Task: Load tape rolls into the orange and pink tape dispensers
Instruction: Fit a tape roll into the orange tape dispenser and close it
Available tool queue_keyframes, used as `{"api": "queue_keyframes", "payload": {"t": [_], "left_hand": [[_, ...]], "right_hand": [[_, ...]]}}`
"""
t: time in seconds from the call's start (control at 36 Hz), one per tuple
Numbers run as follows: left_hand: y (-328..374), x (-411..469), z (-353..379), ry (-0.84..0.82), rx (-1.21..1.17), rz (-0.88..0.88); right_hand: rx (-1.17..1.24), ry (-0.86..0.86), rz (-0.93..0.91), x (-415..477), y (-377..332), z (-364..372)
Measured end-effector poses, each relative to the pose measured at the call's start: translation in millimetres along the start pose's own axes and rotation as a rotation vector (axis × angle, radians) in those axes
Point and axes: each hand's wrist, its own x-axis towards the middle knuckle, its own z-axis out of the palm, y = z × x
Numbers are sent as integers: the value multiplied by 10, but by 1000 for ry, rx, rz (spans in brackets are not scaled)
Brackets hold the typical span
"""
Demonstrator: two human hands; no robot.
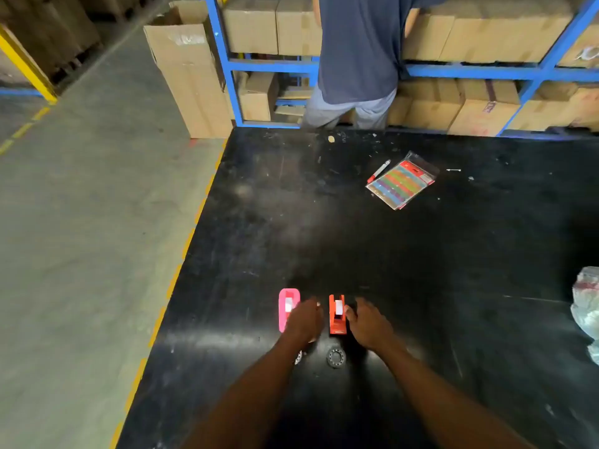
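A pink tape dispenser [287, 306] and an orange tape dispenser [337, 315] stand side by side on the black table [421, 270], each with something white in its slot. My left hand [304, 322] lies against the pink dispenser's right side, fingers curled, and hides part of it. My right hand [368, 324] rests palm down just right of the orange dispenser, its thumb touching the side. A clear tape roll [336, 358] lies flat on the table between my wrists. A second roll [298, 357] peeks out from under my left wrist.
A packet of coloured strips [402, 184] and a red pen [378, 171] lie further back on the table. Crumpled clear plastic [586, 306] sits at the right edge. A person [356, 59] stands at blue shelving with cardboard boxes [486, 37] beyond the table. Concrete floor lies to the left.
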Motion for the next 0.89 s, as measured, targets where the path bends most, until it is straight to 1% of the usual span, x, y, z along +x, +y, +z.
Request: {"api": "queue_keyframes", "payload": {"t": [0.08, 0.17, 0.28, 0.36, 0.42, 0.61, 0.75, 0.81, 0.89], "left_hand": [[92, 81, 56, -41, -44, -18], [133, 103, 82, -77, -64, -27], [93, 205, 165, -82, -204, -30], [63, 266, 255, -128, -258, -23], [80, 252, 253, -127, -317, -36], [70, 147, 188, -154, -540, -45], [35, 103, 193, -136, -593, 21], [59, 61, 172, -112, -584, 55], [90, 20, 155, -122, -553, 112]], "right_hand": [[54, -24, 39, 146, 17, 75], [57, -52, 59, 216, 3, 126], [128, -28, 52, 267, -17, 213], [186, -29, 31, 304, -10, 327], [233, -14, 14, 313, 0, 383], [379, -18, -5, 212, 19, 268], [471, -9, -55, 83, -33, 150], [483, -14, -56, 9, -61, 107], [508, -18, -83, -39, -62, 68]]}}
